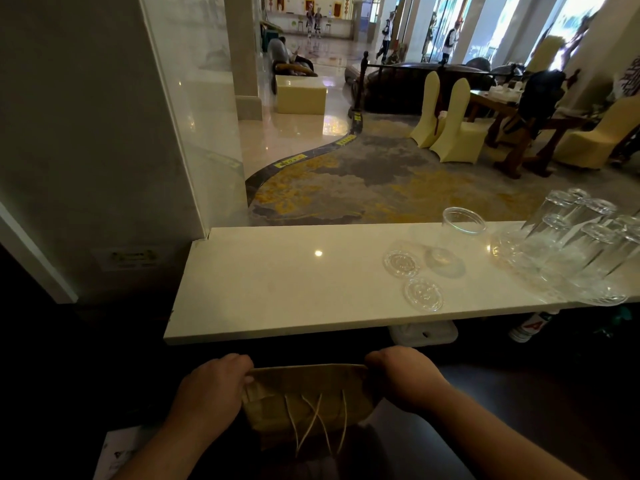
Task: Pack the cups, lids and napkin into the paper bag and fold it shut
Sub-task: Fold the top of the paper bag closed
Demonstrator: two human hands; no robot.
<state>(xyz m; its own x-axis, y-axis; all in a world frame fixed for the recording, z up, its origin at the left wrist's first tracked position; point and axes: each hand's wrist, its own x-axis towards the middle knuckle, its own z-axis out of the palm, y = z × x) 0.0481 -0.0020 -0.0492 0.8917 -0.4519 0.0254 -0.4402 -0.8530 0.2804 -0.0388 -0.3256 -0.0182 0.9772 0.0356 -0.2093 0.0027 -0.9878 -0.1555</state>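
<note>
Gripping the paper bag (304,393) below the white worktop's (277,282) near edge, both hands (211,386) (401,372) pinch its rim, lobby carpet (381,181) beyond.

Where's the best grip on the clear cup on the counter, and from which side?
Wrap the cup round its upper wall, just under the rim, coming from the near side. It stands upright, mouth up, with glasses crowding its right and two flat lids by its base on the left. The right hand is nearer, though it now grips the paper bag.

Head camera looks forward-down across the counter (277,278)
</note>
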